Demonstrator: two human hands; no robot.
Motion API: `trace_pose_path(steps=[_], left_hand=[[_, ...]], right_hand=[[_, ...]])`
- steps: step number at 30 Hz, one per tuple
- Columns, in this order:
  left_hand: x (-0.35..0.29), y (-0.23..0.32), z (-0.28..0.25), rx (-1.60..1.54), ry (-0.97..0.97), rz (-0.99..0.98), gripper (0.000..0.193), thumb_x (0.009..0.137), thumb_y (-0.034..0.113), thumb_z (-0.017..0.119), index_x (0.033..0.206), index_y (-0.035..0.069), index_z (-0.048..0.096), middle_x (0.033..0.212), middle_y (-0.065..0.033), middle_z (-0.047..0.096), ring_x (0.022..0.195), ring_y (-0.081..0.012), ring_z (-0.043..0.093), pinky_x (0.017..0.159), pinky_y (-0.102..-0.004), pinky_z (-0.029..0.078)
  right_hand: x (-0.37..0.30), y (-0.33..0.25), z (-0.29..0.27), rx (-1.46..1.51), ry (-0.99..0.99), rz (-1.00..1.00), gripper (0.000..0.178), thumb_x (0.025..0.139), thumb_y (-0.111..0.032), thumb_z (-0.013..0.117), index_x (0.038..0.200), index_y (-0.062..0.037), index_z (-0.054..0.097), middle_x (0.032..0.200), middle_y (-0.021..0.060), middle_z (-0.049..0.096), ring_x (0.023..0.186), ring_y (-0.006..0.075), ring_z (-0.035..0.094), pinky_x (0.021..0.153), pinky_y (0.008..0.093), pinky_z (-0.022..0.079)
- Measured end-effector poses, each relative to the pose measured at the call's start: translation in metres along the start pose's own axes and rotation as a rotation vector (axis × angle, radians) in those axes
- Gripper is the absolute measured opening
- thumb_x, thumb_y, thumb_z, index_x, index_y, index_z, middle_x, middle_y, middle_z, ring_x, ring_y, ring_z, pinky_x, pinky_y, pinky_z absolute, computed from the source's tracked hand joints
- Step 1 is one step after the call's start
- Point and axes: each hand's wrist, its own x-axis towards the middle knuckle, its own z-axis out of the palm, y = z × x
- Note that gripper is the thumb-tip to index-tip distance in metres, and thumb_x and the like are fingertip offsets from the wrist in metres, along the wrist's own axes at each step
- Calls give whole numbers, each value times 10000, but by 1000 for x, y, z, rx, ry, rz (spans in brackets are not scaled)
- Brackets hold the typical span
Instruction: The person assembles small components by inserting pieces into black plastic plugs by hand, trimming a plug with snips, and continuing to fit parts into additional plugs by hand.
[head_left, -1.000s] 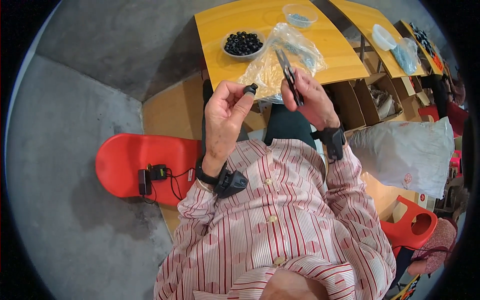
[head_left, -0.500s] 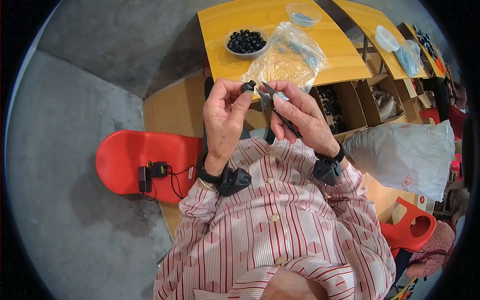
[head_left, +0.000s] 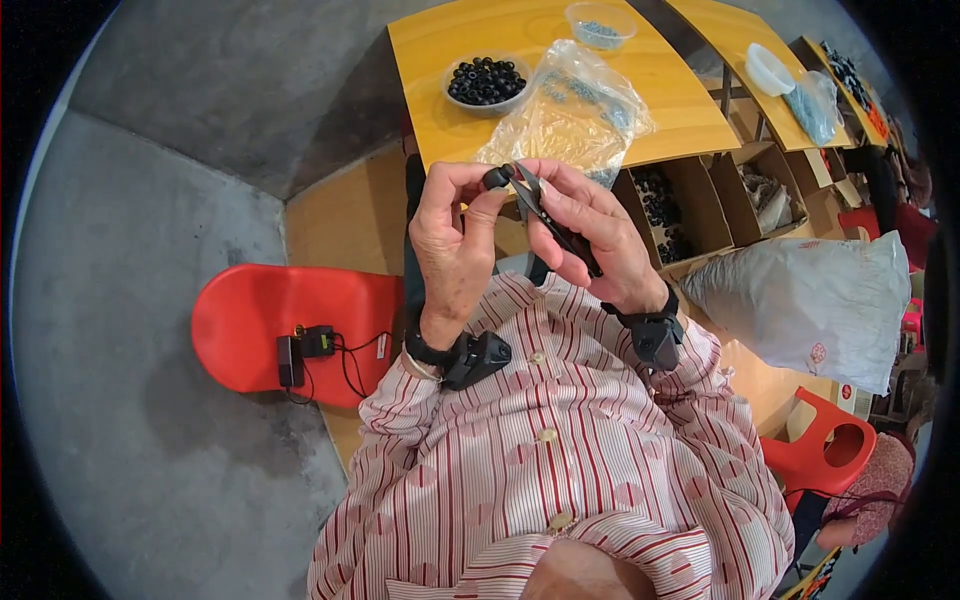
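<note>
left hand (head_left: 455,235): raised in front of the chest, thumb and forefinger closed down on a small black rubbery ring (head_left: 495,178). Held up by the fingertips, I'd guess so the tool can get at it; the other fingers are curled loosely.
right hand (head_left: 590,235): wrapped around a pair of dark snips (head_left: 548,215), fingers closed on the handles, blades pointing up and left so the tips meet the ring. Can't tell if the blades are fully closed.
where the ring is: between both hands, near the edge of the yellow table (head_left: 660,95), touching the tool tip.
bowl (head_left: 485,85): on the far left part of the table, shallow, full of more small black rings, matte and round, probably the supply, kept within easy reach.
clear bag (head_left: 570,110): crinkly plastic, just right of the bowl, bluish small bits inside.
small tub (head_left: 600,22): far edge of the table, clear, with bluish bits too.
cardboard boxes (head_left: 690,205): right of the hands, open dividers, one holds black pieces.
white sack (head_left: 810,300): right side, soft woven-looking, bulging.
red stool (head_left: 270,325): on the left on the concrete floor, smooth plastic, with a little black device and cable (head_left: 310,345) sitting on it.
wrists: both wear black strap-on units.
shirt: red and white stripes, buttoned.
</note>
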Motion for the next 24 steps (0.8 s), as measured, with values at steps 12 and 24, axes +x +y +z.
trace_pose_path(steps=[12,24], left_hand=[[-1,-4,-4,126,10,100,120,853,41,599,952,24,531,810,-57,591,727,-132,576,656,-249,459],[-4,-7,-4,182,47,152,118,851,72,615,919,26,530,756,-76,596,683,-148,593,624,-254,464]], right_hand=[[0,1,5,-148,35,-35,329,941,-224,482,1210,-37,452,594,-7,512,399,10,336,378,149,242],[0,4,6,-70,-25,12,259,951,-246,472,1094,-31,448,564,-12,479,388,14,306,379,161,222]])
